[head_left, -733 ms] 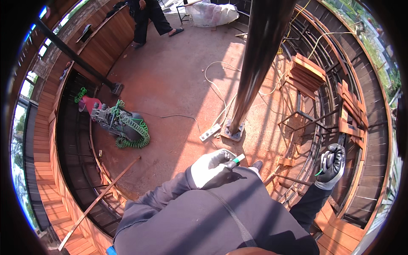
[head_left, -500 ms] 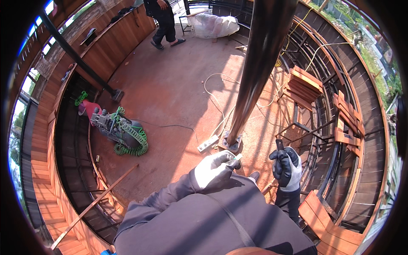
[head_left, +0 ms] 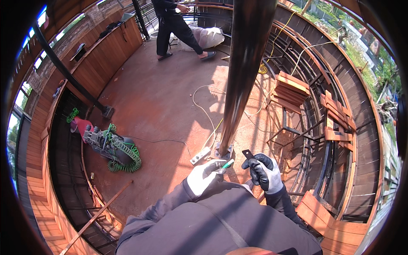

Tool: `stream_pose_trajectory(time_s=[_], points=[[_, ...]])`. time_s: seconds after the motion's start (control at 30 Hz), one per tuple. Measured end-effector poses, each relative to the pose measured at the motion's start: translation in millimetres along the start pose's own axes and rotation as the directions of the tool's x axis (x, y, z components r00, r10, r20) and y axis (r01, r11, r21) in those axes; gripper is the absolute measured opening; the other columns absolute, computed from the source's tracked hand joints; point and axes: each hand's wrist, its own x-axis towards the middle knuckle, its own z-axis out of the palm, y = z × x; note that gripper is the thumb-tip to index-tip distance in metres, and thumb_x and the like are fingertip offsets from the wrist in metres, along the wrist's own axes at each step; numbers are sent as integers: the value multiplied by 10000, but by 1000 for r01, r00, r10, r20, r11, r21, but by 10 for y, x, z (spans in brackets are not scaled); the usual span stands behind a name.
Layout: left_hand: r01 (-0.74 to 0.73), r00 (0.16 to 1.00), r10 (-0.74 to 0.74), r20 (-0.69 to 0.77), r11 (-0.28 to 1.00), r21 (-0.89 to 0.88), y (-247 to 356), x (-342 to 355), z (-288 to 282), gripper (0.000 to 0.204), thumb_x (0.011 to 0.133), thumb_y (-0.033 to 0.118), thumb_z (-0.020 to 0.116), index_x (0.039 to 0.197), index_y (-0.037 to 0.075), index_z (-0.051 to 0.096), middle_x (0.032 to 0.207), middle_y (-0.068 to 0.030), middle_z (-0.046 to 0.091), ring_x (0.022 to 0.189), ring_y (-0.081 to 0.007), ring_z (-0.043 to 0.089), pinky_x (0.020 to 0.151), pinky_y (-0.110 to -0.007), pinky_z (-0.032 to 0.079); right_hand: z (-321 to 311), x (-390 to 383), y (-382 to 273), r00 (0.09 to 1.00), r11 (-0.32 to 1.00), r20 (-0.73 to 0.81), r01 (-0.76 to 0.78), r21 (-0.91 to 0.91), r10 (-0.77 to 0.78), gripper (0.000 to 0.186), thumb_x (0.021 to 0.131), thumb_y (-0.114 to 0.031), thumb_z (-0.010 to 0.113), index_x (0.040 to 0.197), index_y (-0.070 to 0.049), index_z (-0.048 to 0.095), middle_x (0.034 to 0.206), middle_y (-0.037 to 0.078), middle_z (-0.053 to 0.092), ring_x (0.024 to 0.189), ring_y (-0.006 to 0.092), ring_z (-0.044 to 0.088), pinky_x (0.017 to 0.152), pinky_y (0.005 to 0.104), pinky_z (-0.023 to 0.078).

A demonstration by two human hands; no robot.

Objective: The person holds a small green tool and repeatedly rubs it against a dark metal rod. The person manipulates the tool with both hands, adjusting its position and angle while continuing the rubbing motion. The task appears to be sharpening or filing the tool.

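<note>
My left hand [head_left: 205, 178], in a white and dark glove, is closed on a small green-and-white stick [head_left: 227, 164] just short of the post's base. To its right my right hand [head_left: 263, 172] grips a flat dark piece [head_left: 248, 155] with a small light dot near its top end, pointing up; its lower part is hidden by my gloved fingers. The two hands are a short way apart, above my dark shirt. Beyond them a tall black post [head_left: 241, 76] stands on a bolted plate, with a white power strip [head_left: 199, 156] lying beside it.
An air compressor [head_left: 110, 144] with green coiled hoses sits left, cables crossing the floor [head_left: 153, 106]. Stacked boards [head_left: 289, 91] rest on the curved metal frame at right. A long plank [head_left: 102, 212] leans at lower left. A person [head_left: 174, 29] in dark clothes is at the back, near a plastic-wrapped bundle.
My right hand has come inward from the far right, close to my left hand, the dark piece now tilted leftward. The person at the back has stepped rightward.
</note>
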Motion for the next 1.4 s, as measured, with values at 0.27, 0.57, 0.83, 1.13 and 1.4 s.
stream_pose_trajectory(time_s=[0.27,0.57,0.83,1.13,1.4], points=[[-16,996,37,-84,971,240,110,12,69,241,1011,193,481,1125,17,600,749,33,552,618,-26,461,554,-191,384,263,-67,1,965,969,137,-234,77,222,278,965,-295,568,1040,-33,620,867,-4,593,749,64,545,653,229,480],[-104,994,109,1,943,316,392,70,140,295,973,141,525,1203,-29,593,843,-7,602,779,-70,531,820,-252,461,212,-96,-240,977,958,191,138,-252,-91,263,949,-223,534,966,14,647,927,94,641,905,150,599,850,288,462],[-178,981,146,130,943,282,413,-54,195,315,950,119,539,1215,-41,592,967,-75,666,876,-125,609,808,-265,488,295,-154,-183,974,995,206,-76,-72,89,246,966,-196,529,1011,18,641,992,98,656,946,157,611,867,293,469],[-443,896,383,224,783,436,279,-72,-19,276,927,171,586,1136,-7,614,964,-148,663,877,-250,661,815,-322,524,451,-89,-54,995,974,78,-36,-224,55,229,958,-197,560,938,15,645,827,49,642,789,125,593,739,265,469],[-464,882,431,191,726,507,156,-193,-200,289,975,181,541,1202,21,625,989,-106,674,897,-186,637,816,-307,508,407,46,192,949,921,31,311,-236,-312,272,951,-279,600,878,-18,628,661,-2,561,515,57,480,469,217,368]])
